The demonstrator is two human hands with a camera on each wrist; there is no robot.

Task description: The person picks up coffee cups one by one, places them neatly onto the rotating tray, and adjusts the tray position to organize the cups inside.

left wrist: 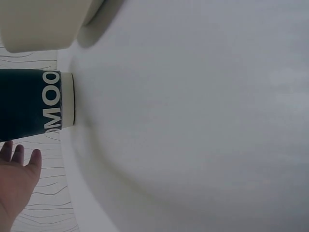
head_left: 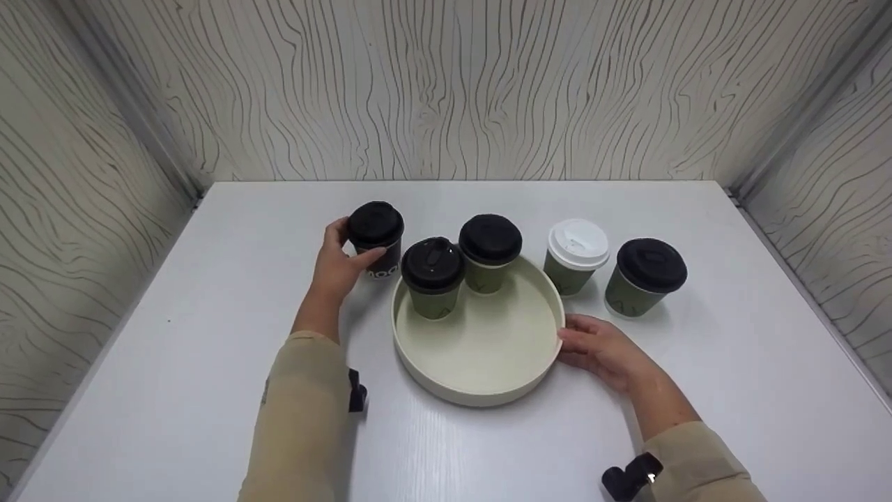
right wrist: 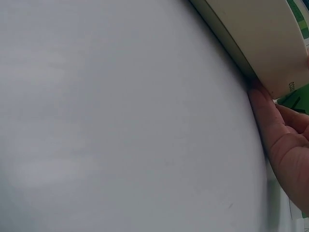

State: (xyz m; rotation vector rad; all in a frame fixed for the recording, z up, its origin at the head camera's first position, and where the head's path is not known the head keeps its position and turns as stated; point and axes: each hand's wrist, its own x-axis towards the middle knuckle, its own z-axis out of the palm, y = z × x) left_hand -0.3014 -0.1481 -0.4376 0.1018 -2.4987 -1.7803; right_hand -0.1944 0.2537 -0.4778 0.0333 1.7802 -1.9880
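Note:
In the head view my left hand (head_left: 339, 265) is at a dark paper coffee cup (head_left: 385, 261) with a black lid, thumb across its front and fingers at its far left side. White letters mark this upright cup (left wrist: 29, 104) in the left wrist view. My right hand (head_left: 603, 348) grips the right rim of a round cream tray (head_left: 481, 399), thumb at the rim and fingers low outside. Two green coffee cups with black lids, one nearer (head_left: 433, 303) and one farther (head_left: 486, 277), stand at the tray's back left.
Right of the tray stand a green cup with a white lid (head_left: 568, 277) and another with a black lid (head_left: 631, 296). All rests on a white table (head_left: 209, 348). Wood-grain-patterned panels (head_left: 446, 90) enclose its back and sides.

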